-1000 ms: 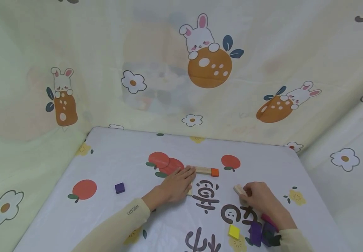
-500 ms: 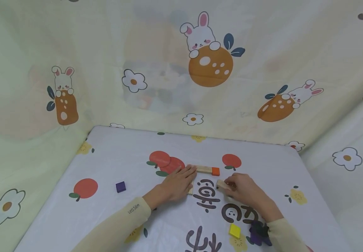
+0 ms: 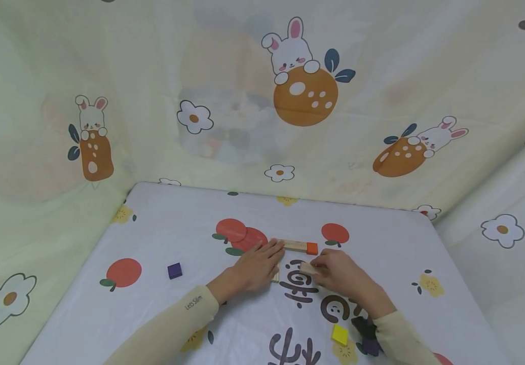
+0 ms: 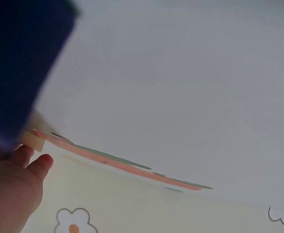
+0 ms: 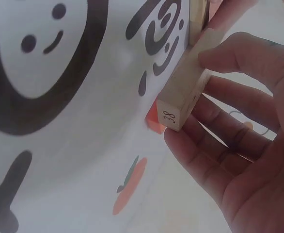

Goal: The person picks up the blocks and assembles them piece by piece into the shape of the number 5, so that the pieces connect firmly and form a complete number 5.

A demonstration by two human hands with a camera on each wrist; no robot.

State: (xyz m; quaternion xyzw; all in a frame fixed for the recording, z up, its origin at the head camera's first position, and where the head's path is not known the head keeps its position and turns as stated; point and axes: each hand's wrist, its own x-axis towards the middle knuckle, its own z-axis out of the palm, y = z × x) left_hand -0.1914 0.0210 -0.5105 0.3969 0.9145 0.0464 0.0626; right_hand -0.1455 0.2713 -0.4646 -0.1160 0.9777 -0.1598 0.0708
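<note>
In the right wrist view my right hand (image 5: 239, 131) pinches a pale wooden block (image 5: 185, 82) marked 38 on its end, thumb on one side and fingers on the other. The head view has this right hand (image 3: 342, 274) over the printed characters, its block pointing left. My left hand (image 3: 259, 266) rests with extended fingers at the corner of two wooden blocks. One wooden block (image 3: 295, 246) runs rightward from the fingertips and touches an orange block (image 3: 312, 248). The other wooden block (image 3: 275, 275) shows only its near end beside the palm.
A purple block (image 3: 175, 270) lies alone on the left. Near the right forearm are a yellow block (image 3: 340, 335) and a purple block (image 3: 371, 348), partly hidden by the sleeve. Patterned cloth walls (image 3: 235, 152) border the white tablecloth (image 3: 162, 314).
My right hand has carried its wooden block leftward, from the right of the printed characters to nearer the left hand. The left hand has stayed at the block corner.
</note>
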